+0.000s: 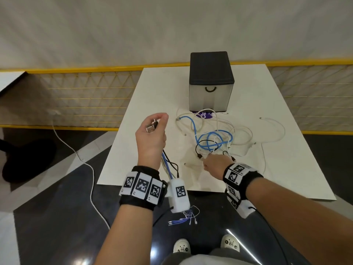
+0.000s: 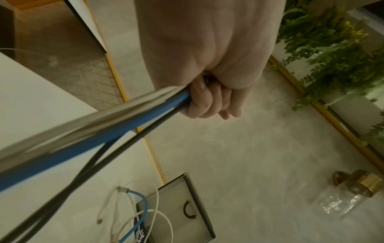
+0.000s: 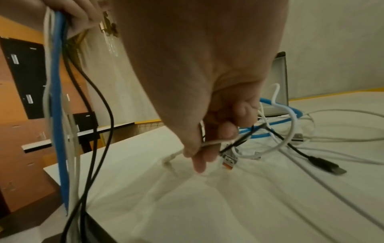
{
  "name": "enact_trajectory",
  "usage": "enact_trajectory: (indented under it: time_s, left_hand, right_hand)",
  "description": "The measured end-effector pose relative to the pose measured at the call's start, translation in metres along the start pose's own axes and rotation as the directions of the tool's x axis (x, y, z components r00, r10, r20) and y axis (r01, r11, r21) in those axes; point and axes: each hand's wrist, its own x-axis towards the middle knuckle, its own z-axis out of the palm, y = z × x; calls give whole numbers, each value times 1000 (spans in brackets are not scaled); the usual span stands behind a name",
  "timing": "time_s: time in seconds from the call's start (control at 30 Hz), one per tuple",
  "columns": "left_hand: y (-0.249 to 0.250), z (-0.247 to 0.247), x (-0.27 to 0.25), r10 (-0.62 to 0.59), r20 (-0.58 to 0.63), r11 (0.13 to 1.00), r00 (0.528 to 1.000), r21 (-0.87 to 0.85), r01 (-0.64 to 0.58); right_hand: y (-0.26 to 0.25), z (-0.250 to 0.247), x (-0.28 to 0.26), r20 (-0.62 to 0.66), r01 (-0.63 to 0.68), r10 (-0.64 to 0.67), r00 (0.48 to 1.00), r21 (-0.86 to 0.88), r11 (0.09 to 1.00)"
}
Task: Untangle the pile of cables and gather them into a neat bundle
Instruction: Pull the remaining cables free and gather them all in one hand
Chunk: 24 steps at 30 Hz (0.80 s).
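A tangle of blue, black and white cables (image 1: 214, 138) lies on the white table (image 1: 149, 96) in front of a drawer box. My left hand (image 1: 152, 129) is raised over the table's left edge and grips a bundle of cable ends (image 2: 129, 120), blue, black and white; their plugs stick out above my fist and the strands hang down past my wrist. My right hand (image 1: 212, 163) is low at the near side of the pile and pinches a thin white cable (image 3: 209, 143) close to its plug. A black USB plug (image 3: 326, 166) lies loose beside it.
A grey drawer box with a black lid (image 1: 211, 81) stands at the back of the table on a purple label (image 1: 204, 115). A yellow mesh railing (image 1: 86, 96) runs behind. A white cord (image 1: 89, 169) trails over the floor on the left. My shoes (image 1: 181, 247) show below.
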Motion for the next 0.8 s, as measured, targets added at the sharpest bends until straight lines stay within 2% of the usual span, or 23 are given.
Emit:
enact_trajectory:
  time_s: [0.07, 0.1, 0.2, 0.33, 0.47, 0.53, 0.63, 0.73, 0.8]
  left_hand:
    - [-9, -1, -4, -37, -5, 999, 999, -18, 37]
    - [-14, -1, -6, -60, -12, 998, 998, -23, 59]
    - [-26, 2, -10, -123, -46, 992, 991, -20, 122]
    - [-27, 20, -9, -166, -7, 986, 986, -4, 166]
    - [-23, 40, -8, -125, 137, 989, 983, 96, 113]
    - [-18, 50, -7, -73, 159, 992, 985, 116, 55]
    - [0, 59, -1, 11, 78, 999, 997, 37, -14]
    - [24, 57, 9, 53, 2, 992, 999, -114, -52]
    - [38, 54, 15, 42, 0, 954, 999, -296, -40]
  right_hand:
    - [3, 0, -1, -95, -16, 38, 995, 220, 975]
    - [4, -2, -3, -172, 1, 67, 983, 368, 930]
    - [6, -12, -15, -410, 187, 125, 903, 639, 746]
    - [5, -22, -30, -580, 368, 126, 805, 654, 661]
    - [4, -29, -41, -639, 462, 89, 764, 639, 615]
    - [5, -28, -42, -598, 448, 64, 799, 662, 601]
    - [15, -11, -36, -443, 355, -13, 897, 699, 621]
    - [34, 11, -28, -276, 225, -10, 961, 760, 610]
    - [47, 17, -24, -245, 188, 15, 969, 780, 597]
